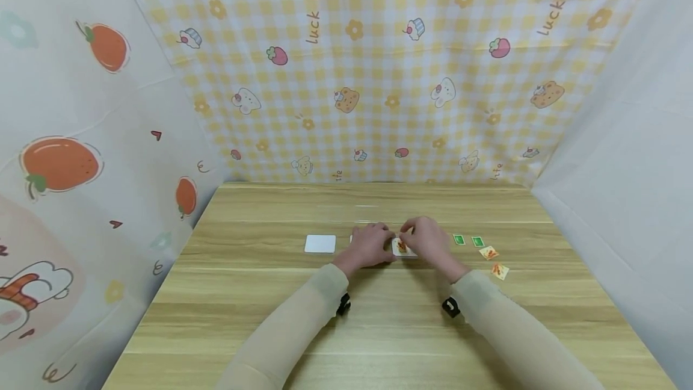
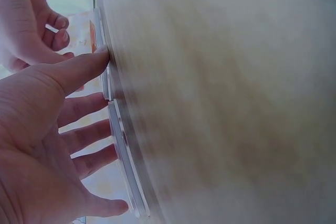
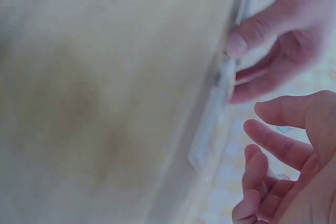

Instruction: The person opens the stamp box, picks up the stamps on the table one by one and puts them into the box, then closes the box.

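A white rounded card with an orange picture piece on it lies between the two hands. My left hand holds this card at its left end, thumb at the near edge and index finger at the far edge. Its other fingers spread over a second white card, mostly hidden in the head view. Over the right part of the first card hovers my right hand, thumb and fingertips bent beside the picture piece. In the right wrist view, nothing shows between the right thumb and index finger.
Another white card lies left of the hands. To the right are two small green pieces and two orange-patterned pieces. A transparent sheet seems to lie behind the hands on the wooden table. Patterned cloth hangs behind.
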Motion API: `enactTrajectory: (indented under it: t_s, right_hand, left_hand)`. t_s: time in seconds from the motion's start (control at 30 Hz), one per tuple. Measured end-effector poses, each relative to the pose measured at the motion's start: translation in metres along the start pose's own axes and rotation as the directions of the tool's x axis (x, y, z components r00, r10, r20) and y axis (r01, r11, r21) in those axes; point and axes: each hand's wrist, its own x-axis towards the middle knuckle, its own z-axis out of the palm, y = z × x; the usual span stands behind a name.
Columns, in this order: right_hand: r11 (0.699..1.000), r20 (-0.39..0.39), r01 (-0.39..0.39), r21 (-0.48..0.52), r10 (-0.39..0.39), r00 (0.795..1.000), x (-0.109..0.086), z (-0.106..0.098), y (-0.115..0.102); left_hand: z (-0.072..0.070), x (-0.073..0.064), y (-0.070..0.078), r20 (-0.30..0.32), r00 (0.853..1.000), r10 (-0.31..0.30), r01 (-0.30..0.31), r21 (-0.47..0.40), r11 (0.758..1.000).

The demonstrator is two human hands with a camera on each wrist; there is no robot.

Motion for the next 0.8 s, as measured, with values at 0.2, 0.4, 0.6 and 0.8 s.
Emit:
enactTrajectory:
  t_s: [0.2, 0.4, 0.6, 0.8]
  right_hand:
    - [1.0, -0.004, 0.005, 0.012, -0.005, 1.0, 0.004, -0.024, 0.003]
    - [1.0, -0.025, -0.015, -0.015, 0.014, 1.0, 0.005, -0.051, 0.01]
    - [0.999, -0.012, -0.053, -0.008, 0.053, 0.999, 0.002, -0.072, 0.028]
    - [0.998, -0.002, -0.057, 0.008, 0.057, 0.998, -0.003, -0.081, 0.049]
  left_hand:
    - [0.003, 0.004, -0.002, 0.008, 1.0, -0.001, 0.001, 0.024, 1.0]
    - [-0.001, 0.005, -0.002, 0.024, 1.0, -0.004, 0.003, 0.023, 1.0]
    - [-0.005, 0.006, -0.005, 0.054, 0.998, 0.019, -0.02, 0.019, 1.0]
    - [-0.012, 0.007, -0.013, 0.07, 0.995, 0.067, -0.065, -0.035, 0.997]
